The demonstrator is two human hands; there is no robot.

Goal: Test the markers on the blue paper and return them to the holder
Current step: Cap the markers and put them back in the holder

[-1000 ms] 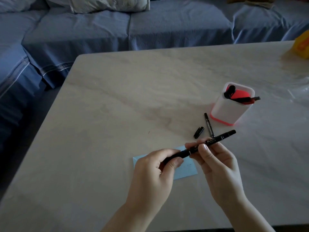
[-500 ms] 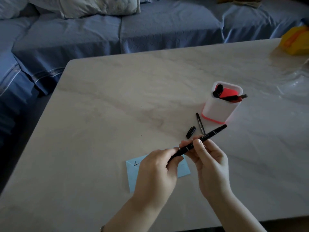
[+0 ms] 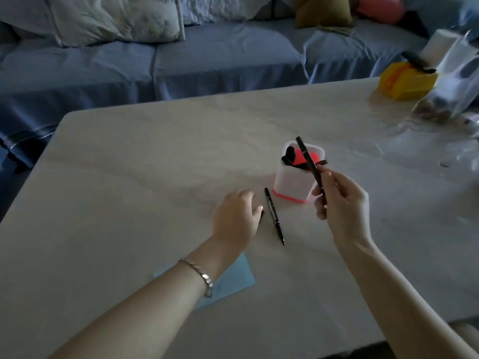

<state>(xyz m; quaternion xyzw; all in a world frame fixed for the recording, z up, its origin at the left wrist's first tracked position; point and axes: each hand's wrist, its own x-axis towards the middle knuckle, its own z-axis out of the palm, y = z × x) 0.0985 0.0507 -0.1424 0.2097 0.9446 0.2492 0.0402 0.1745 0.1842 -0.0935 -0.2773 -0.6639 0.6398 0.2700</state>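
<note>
My right hand (image 3: 339, 206) grips a black marker (image 3: 308, 161) by its lower end. The marker points up and leans left, and its top crosses in front of the white holder (image 3: 293, 186), which has a red base. Several dark markers stick out of that holder. A second black marker (image 3: 274, 216) lies on the table just left of the holder. Beside it, my left hand (image 3: 238, 216) hovers low with its fingers apart over a small black cap (image 3: 262, 213) that is mostly hidden. The blue paper (image 3: 233, 279) lies nearer me, partly under my left forearm.
A yellow box (image 3: 407, 82) and a clear plastic bag (image 3: 456, 81) sit at the far right of the marble table (image 3: 129, 177). A blue sofa (image 3: 207, 55) with cushions runs behind the table's far edge.
My left hand let go of the marker and moved forward to the cap. My right hand swung the marker upright and carried it over to the holder. The view tilted up.
</note>
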